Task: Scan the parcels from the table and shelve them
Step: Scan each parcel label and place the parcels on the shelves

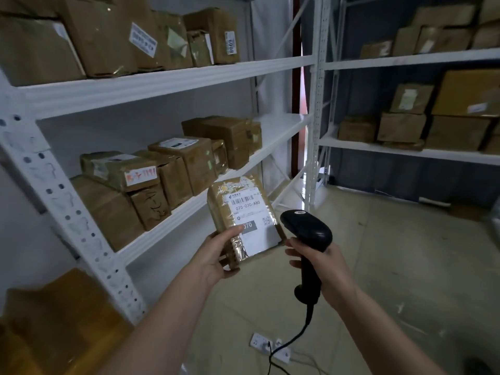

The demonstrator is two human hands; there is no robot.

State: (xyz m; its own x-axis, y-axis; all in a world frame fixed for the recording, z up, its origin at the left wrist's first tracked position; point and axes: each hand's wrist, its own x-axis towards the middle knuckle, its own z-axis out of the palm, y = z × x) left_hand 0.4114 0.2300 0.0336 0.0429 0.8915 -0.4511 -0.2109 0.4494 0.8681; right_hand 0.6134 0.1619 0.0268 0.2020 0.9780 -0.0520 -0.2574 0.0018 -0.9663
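A small brown taped parcel (pixel 244 212) with a white shipping label reading 070-070-A80 faces me. My left hand (pixel 216 255) grips its lower left corner, thumb on the label. My right hand (pixel 322 263) holds a black barcode scanner (pixel 307 231) by its handle, its head just right of the parcel's lower edge. The scanner's cable hangs down to the floor. The white shelf unit (pixel 151 228) on the left holds a row of brown parcels (pixel 173 169) on its middle level, with bare shelf at the far end.
Brown boxes (pixel 113 36) fill the upper left shelf. A second white rack (pixel 405 152) at the right holds stacked boxes. A white power strip (pixel 267 345) and cables lie on the floor. Yellow-brown boxes (pixel 54 320) sit at bottom left.
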